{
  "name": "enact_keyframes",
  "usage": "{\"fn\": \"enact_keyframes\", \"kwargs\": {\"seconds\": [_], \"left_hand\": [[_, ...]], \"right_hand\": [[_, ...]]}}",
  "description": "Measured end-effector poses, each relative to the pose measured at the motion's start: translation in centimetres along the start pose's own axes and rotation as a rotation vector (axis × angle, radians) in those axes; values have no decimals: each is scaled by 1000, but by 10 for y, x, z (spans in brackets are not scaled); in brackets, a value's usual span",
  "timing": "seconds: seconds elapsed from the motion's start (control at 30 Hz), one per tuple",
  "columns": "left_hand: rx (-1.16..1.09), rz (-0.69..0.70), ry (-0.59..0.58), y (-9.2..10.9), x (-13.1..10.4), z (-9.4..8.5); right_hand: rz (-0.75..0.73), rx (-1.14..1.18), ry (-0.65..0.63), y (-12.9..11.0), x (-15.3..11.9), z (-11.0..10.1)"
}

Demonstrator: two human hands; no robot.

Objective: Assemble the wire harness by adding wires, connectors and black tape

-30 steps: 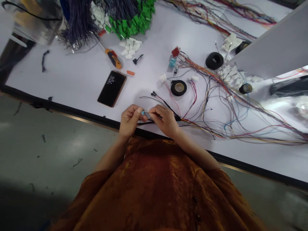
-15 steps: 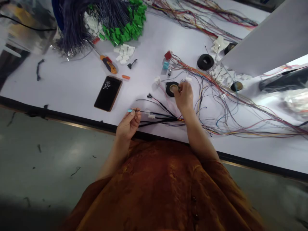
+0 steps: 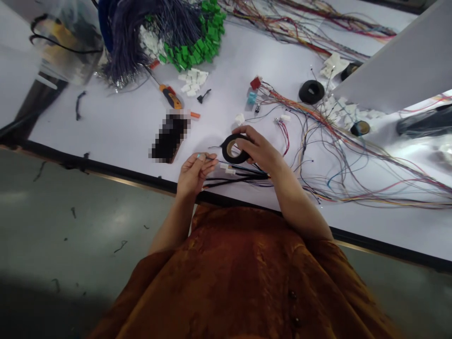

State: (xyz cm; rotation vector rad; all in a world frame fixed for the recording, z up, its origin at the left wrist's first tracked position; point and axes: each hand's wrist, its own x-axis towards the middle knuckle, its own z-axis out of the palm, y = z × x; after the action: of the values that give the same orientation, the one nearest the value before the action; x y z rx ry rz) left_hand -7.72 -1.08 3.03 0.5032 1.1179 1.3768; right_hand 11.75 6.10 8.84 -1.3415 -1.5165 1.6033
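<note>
Black tape in a roll [image 3: 225, 151] is gripped by the right hand [image 3: 261, 149], its thumb over the ring and its fingers curled round the far side, slightly in from the near edge of the white table [image 3: 120, 129]. Whether the roll touches the tabletop, I cannot tell. Just beside it, the left hand [image 3: 192, 175] pinches a light-blue connector [image 3: 201, 156] between thumb and forefinger, other fingers loosely bent. Both forearms cross the dark-trimmed near edge.

Only a narrow gap parts the left fingers from the roll. Toward the table's left end there is more room: white surface shows between the phone [image 3: 169, 139] and the near edge, and onward to a dark scrap [image 3: 79, 106]. Rightward, a wire bundle [image 3: 254, 177] runs close along the near edge and fans out. Green connectors [image 3: 196, 52] crowd the far edge; a screwdriver [image 3: 172, 98] lies between them and the phone.
</note>
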Motion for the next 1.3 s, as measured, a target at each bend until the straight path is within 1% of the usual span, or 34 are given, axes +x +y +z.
{"fn": "enact_keyframes", "kwargs": {"seconds": [0.07, 0.2, 0.27, 0.33, 0.37, 0.43, 0.5, 0.53, 0.6, 0.63, 0.67, 0.7, 0.77, 0.8, 0.83, 0.87, 0.9, 0.93, 0.97, 1.03, 1.07, 1.1, 1.13, 1.17, 1.2, 1.23, 1.3], "left_hand": [[71, 69, -11, 1, 1, -1], [233, 254, -7, 0, 3, -2], [285, 287, -10, 1, 3, -1], [319, 286, -22, 2, 4, 0], [328, 281, -28, 3, 5, 1], [330, 261, -28, 6, 6, 3], [313, 227, -13, 8, 8, 5], [303, 205, -6, 9, 8, 6], [295, 164, -4, 11, 7, 7], [302, 157, -8, 12, 5, 8], [321, 169, -17, 14, 1, 9], [359, 207, -31, 15, -3, 11], [505, 343, -98, 19, -14, 14], [592, 417, -150, 21, -19, 15], [665, 475, -195, 22, -23, 17], [703, 514, -213, 22, -26, 18], [697, 529, -197, 21, -26, 18], [652, 517, -150, 19, -25, 18], [585, 486, -85, 17, -22, 17], [455, 381, 25, 10, -12, 16], [404, 322, 53, 6, -8, 15], [364, 265, 66, 4, -5, 14], [331, 220, 72, 3, -4, 14], [311, 192, 70, 4, -4, 14], [307, 185, 57, 6, -7, 15], [329, 202, 30, 9, -12, 16], [448, 284, -73, 20, -22, 19]], "right_hand": [[43, 55, -39, -1, -2, 6], [101, 131, -84, 3, 2, 10], [112, 148, -97, 3, 4, 12], [82, 131, -100, 3, 1, 14], [38, 99, -90, 3, -2, 15], [-122, -11, -43, 7, -14, 21], [-309, -182, 18, 14, -33, 30], [-378, -281, 23, 18, -43, 35], [-453, -426, -10, 27, -59, 43], [-455, -434, -11, 29, -63, 46], [-431, -382, 19, 31, -63, 47], [-375, -275, 71, 31, -58, 48], [-174, 17, 149, 27, -38, 46], [-50, 150, 138, 25, -27, 45], [63, 256, 102, 24, -16, 43], [145, 328, 66, 24, -8, 42], [178, 359, 61, 25, -4, 41], [161, 346, 91, 29, -4, 41], [100, 287, 141, 34, -10, 42], [-91, 50, 221, 48, -33, 45], [-182, -101, 218, 55, -47, 46], [-248, -237, 185, 61, -61, 48], [-302, -339, 145, 64, -72, 49], [-344, -391, 119, 65, -80, 49], [-373, -388, 119, 63, -83, 49], [-385, -335, 150, 60, -82, 48], [-326, -147, 228, 49, -69, 46]]}}
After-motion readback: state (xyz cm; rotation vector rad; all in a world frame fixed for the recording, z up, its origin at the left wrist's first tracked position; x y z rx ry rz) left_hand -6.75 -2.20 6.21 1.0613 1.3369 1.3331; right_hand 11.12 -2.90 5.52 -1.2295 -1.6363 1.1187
